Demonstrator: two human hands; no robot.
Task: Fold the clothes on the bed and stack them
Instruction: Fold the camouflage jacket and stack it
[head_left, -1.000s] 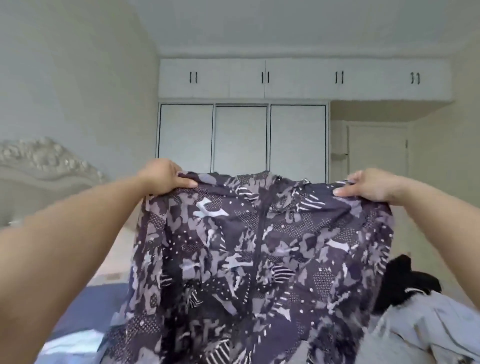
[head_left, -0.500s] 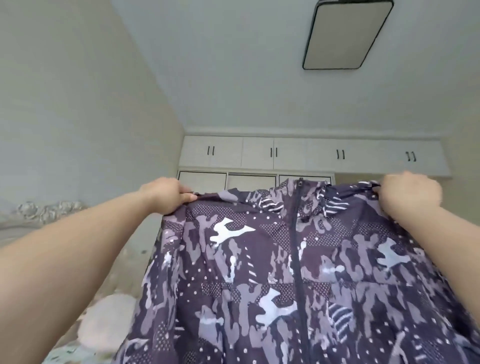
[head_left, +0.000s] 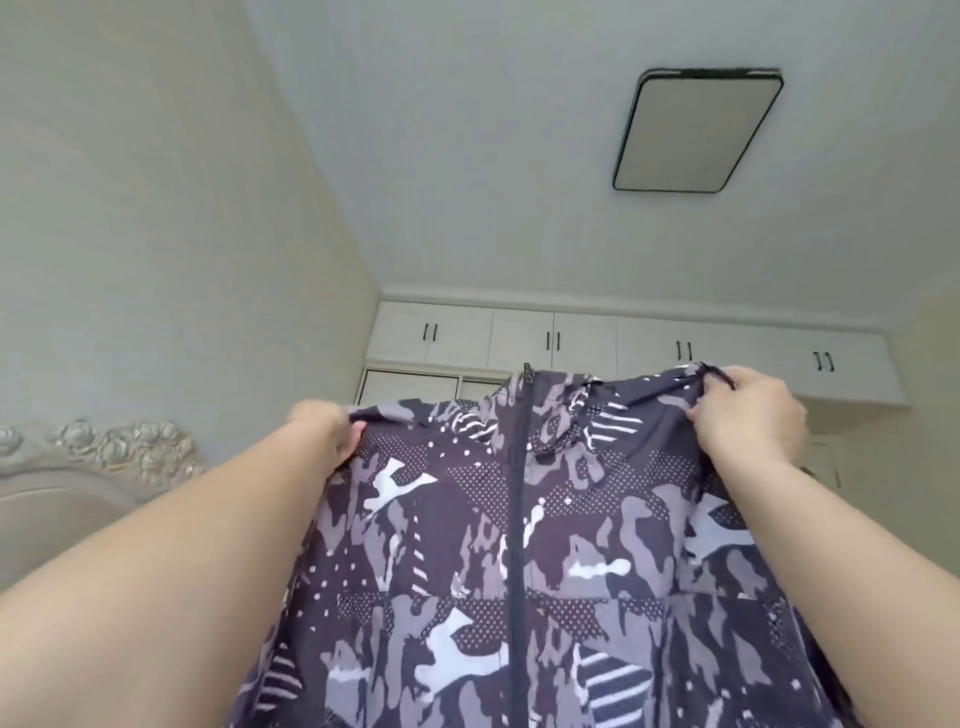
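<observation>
carved headboard (head_left: 98, 452) low left | left hand (head_left: 324, 431) grips camo zip jacket (head_left: 519, 571) at one shoulder | jacket held up spread, zipper (head_left: 519, 519) closed | right hand (head_left: 748, 415) pinches other shoulder | ceiling light (head_left: 696, 130) overhead | no readable writing

two bare forearms, no sleeves, left hand (head_left: 326, 430), right hand (head_left: 748, 415)

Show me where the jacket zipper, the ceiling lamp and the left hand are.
jacket zipper (head_left: 518, 499), head view, middle of its dark strip
ceiling lamp (head_left: 696, 130), head view, pale panel centre
left hand (head_left: 327, 431), head view, its back
</observation>
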